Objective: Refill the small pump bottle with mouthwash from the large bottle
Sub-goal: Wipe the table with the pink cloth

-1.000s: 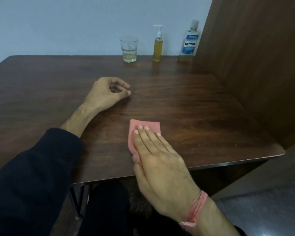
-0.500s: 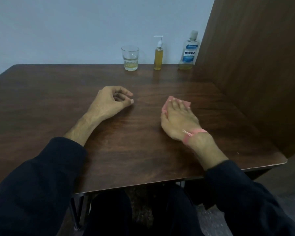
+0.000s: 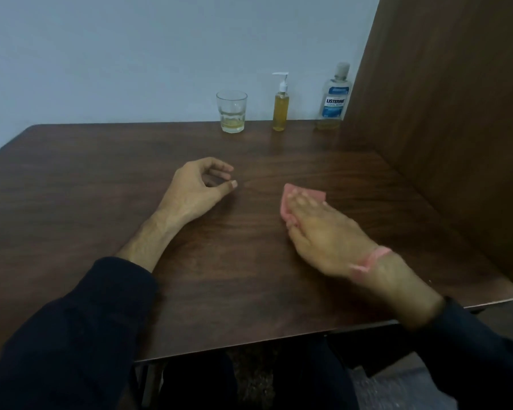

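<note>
**Wiping up, bottles capped at the back**

The filling looks done. The pump bottle (image 3: 280, 109), full of amber liquid, stands at twelve o'clock, the Listerine bottle (image 3: 333, 97) at one, a glass (image 3: 231, 111) at eleven. The right hand (image 3: 323, 232) presses flat, fingers straight and together, on a pink cloth (image 3: 304, 194). Next, I'd guess, it only needs setting aside. The left hand (image 3: 197, 189) rests loosely curled, holding nothing.

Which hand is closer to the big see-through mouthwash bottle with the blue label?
Right. The right hand lies flat on a pink cloth, below and a little left of the big clear mouthwash bottle with the blue label. The left hand rests farther left, empty.
</note>
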{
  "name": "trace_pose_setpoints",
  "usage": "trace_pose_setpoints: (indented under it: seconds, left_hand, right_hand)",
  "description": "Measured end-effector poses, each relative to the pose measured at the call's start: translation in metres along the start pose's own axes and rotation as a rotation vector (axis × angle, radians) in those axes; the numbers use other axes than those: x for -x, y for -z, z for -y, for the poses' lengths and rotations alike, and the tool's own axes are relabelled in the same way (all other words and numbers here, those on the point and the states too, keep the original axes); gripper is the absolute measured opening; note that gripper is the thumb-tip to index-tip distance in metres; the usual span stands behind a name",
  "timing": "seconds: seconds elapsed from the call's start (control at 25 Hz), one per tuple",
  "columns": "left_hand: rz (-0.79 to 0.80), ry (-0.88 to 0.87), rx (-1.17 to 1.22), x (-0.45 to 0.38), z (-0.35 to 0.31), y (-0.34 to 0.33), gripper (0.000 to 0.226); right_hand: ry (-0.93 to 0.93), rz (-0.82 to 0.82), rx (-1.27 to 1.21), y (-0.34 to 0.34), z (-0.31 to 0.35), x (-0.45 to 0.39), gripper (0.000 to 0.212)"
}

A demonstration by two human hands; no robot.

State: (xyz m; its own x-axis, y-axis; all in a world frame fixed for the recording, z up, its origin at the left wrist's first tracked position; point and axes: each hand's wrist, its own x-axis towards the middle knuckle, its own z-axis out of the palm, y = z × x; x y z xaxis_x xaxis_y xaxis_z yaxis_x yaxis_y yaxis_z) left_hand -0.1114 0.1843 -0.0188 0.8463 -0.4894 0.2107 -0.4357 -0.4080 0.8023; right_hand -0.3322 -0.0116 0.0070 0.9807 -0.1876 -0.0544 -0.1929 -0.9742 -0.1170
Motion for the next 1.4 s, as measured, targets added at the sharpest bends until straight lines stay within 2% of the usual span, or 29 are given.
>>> trace_pose_setpoints:
  seconds: [0.12,0.2,0.32,0.44,0.52,0.6,0.68,0.8,0.88,0.96,1.08,1.24,1.4]
  left_hand:
    - [-0.016,0.002,0.001,-0.002,0.000,-0.001,0.021]
    - [-0.044,0.019,0.025,-0.005,0.001,0.000,0.021]
    - [-0.090,0.033,0.091,-0.009,0.004,0.003,0.024]
    - [-0.096,0.045,0.187,-0.011,0.009,0.005,0.023]
    - [-0.096,0.051,0.215,-0.012,0.012,0.006,0.024]
    - [-0.088,0.066,0.215,-0.013,0.012,0.007,0.027]
    - [-0.080,0.087,0.203,-0.012,0.010,0.006,0.028]
    - [-0.073,0.082,0.173,-0.009,0.006,0.005,0.029]
    - [-0.067,0.074,0.175,-0.008,0.004,0.005,0.033]
    - [-0.061,0.070,0.214,-0.006,0.003,0.007,0.048]
    - [-0.054,0.087,0.361,-0.004,0.001,0.018,0.082]
    - [0.009,0.126,0.459,-0.004,0.004,0.027,0.077]
    - [0.004,0.121,0.465,-0.002,0.002,0.026,0.087]
  right_hand:
    - [-0.170,0.058,-0.046,0.018,-0.019,-0.050,0.065]
    - [-0.188,0.054,-0.078,0.019,-0.004,-0.076,0.065]
    - [-0.036,0.024,-0.108,0.006,0.052,-0.087,0.066]
    - [0.215,-0.022,-0.115,-0.014,0.104,-0.049,0.066]
    - [0.345,-0.068,-0.094,-0.024,0.113,-0.003,0.066]
    - [0.374,-0.081,-0.107,-0.030,0.098,0.034,0.069]
    - [0.300,-0.061,-0.114,-0.027,0.066,0.053,0.071]
    - [0.078,-0.056,-0.101,-0.010,0.021,0.039,0.064]
    - [-0.061,-0.025,-0.160,0.003,0.016,0.006,0.061]
    - [-0.115,0.001,-0.211,0.011,0.039,-0.030,0.062]
    - [0.048,0.021,-0.207,-0.005,0.105,-0.047,0.068]
    - [0.362,-0.038,-0.174,-0.028,0.144,0.003,0.069]
    - [0.381,-0.068,-0.129,-0.026,0.106,0.047,0.066]
